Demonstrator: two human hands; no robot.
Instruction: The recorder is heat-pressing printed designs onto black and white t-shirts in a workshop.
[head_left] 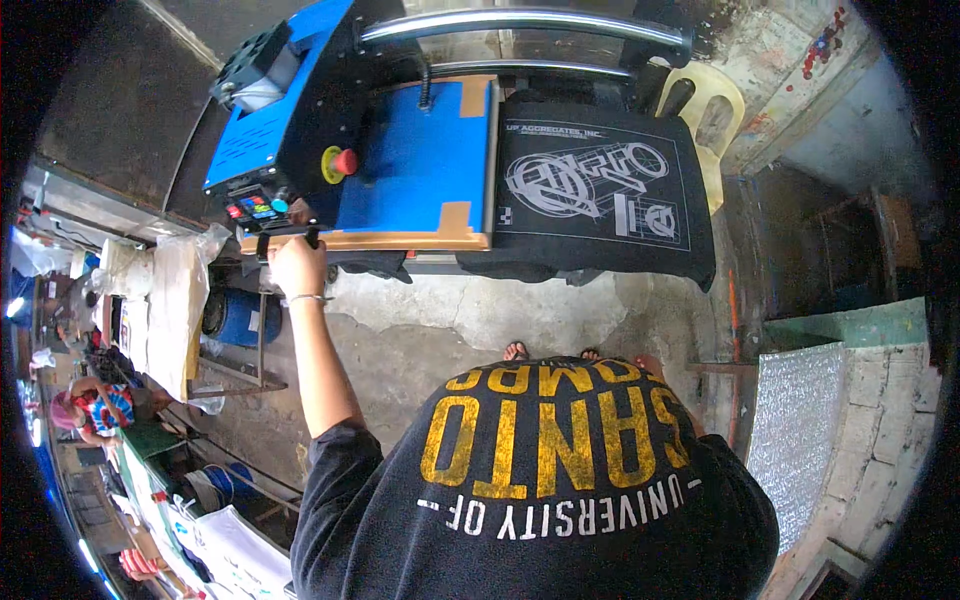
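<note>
My left hand (pixel 297 266) is closed around the black handle (pixel 312 239) at the front of a blue heat press (pixel 262 130). The press's flat blue plate (pixel 425 160), edged with brown tape, lies over the left station, where a bit of dark cloth shows under the front edge. On the right station a black shirt (pixel 590 240) is spread flat with a white line drawing printed on it. A red stop button (pixel 344 162) on a yellow ring sticks out from the press head, above a small control panel (pixel 258 205). My right hand is out of sight.
Two metal rails (pixel 520 20) run behind the stations. A cream plastic chair (pixel 715 90) stands at the far right. To the left are a plastic-wrapped stack (pixel 180 310) and a blue drum (pixel 245 318). Further left, another person (pixel 100 405) is at a table. Silver foil sheeting (pixel 795 430) lies right.
</note>
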